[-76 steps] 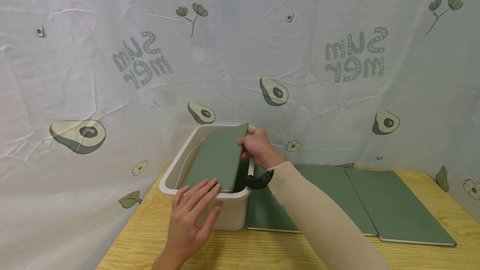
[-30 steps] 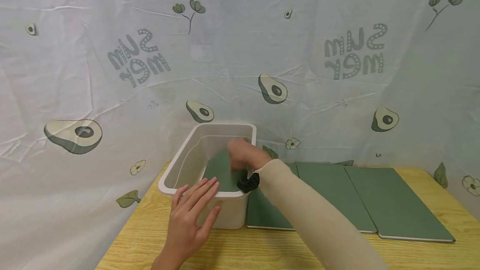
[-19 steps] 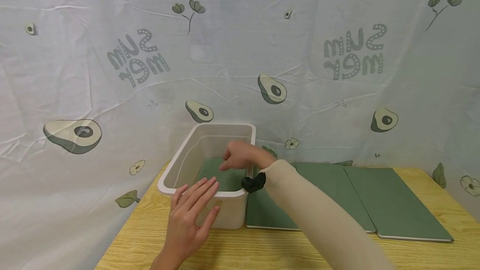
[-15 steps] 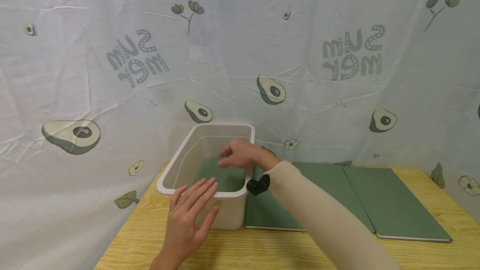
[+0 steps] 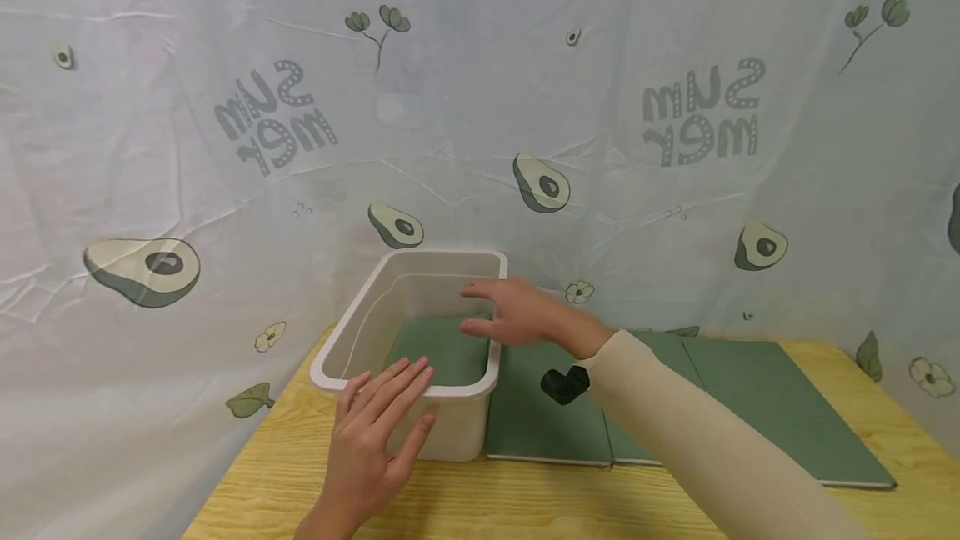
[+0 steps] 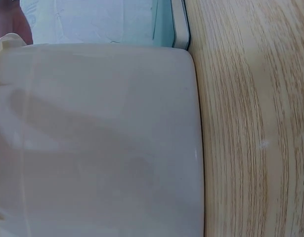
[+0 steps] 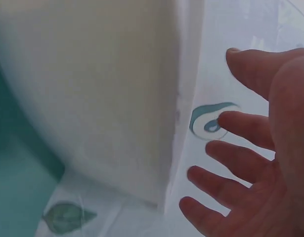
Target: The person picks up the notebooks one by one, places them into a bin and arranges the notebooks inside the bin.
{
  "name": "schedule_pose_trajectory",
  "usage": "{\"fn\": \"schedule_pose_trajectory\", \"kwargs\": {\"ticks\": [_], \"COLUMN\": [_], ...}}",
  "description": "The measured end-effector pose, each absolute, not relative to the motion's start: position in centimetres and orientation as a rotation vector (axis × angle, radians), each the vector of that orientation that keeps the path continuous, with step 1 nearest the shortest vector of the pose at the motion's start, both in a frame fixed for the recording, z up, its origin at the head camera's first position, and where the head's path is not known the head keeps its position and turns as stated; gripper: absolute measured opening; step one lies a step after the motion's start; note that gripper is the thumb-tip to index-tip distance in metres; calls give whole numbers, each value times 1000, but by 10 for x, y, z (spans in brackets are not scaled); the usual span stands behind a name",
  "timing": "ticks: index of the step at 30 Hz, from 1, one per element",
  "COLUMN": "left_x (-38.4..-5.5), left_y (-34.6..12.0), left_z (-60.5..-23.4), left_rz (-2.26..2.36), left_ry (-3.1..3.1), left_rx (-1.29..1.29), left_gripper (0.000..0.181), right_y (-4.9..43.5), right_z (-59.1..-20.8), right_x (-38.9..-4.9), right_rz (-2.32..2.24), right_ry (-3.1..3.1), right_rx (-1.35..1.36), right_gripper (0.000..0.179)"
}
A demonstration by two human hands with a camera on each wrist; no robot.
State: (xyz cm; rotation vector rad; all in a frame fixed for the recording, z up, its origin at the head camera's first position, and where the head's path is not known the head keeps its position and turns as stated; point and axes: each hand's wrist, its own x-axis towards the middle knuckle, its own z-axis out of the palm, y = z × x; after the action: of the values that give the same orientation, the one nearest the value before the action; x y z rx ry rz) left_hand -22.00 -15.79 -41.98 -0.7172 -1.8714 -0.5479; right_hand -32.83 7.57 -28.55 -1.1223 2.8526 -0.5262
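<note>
A cream plastic bin (image 5: 457,432) stands on the table, with a green-covered notebook (image 5: 438,340) lying flat inside. My left hand (image 5: 371,448) rests its straight fingers on the bin's near rim. Over the right rim hovers my right hand (image 5: 521,315), palm down, thumb and fingers spread and holding nothing. In the right wrist view that hand (image 7: 285,158) is beside the bin's wall (image 7: 107,98), its fingers apart. The left wrist view is filled mostly by the bin's outer front wall (image 6: 102,138).
Three green notebooks lie side by side right of the bin: the nearest one (image 5: 543,415) close against it, a middle one (image 5: 630,436) partly under my right forearm, a far one (image 5: 795,407). A printed plastic curtain (image 5: 450,123) hangs behind the wooden table (image 5: 510,507).
The right hand lowered a green notebook into the bin, let it go, and has moved up and right with its fingers opening. The left hand has stayed on the rim.
</note>
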Motion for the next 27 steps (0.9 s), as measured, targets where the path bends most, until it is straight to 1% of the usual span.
{"fn": "schedule_pose_trajectory", "kwargs": {"ticks": [4,17,27], "left_x": [-219,-218,-217], "left_y": [-158,-158,-158], "left_z": [-421,-421,-419], "left_rz": [-554,-549,-541], "left_ry": [-1873,-1862,-1867], "left_rx": [-717,-713,-703], "left_gripper": [46,44,45], "right_y": [91,140,187], "right_z": [-290,-302,-322], "right_x": [-325,-308,-301], "right_rz": [-461,-444,-441], "right_ry": [2884,3018,3092], "right_rx": [-1137,-1073,-1045], "right_gripper": [68,79,80]}}
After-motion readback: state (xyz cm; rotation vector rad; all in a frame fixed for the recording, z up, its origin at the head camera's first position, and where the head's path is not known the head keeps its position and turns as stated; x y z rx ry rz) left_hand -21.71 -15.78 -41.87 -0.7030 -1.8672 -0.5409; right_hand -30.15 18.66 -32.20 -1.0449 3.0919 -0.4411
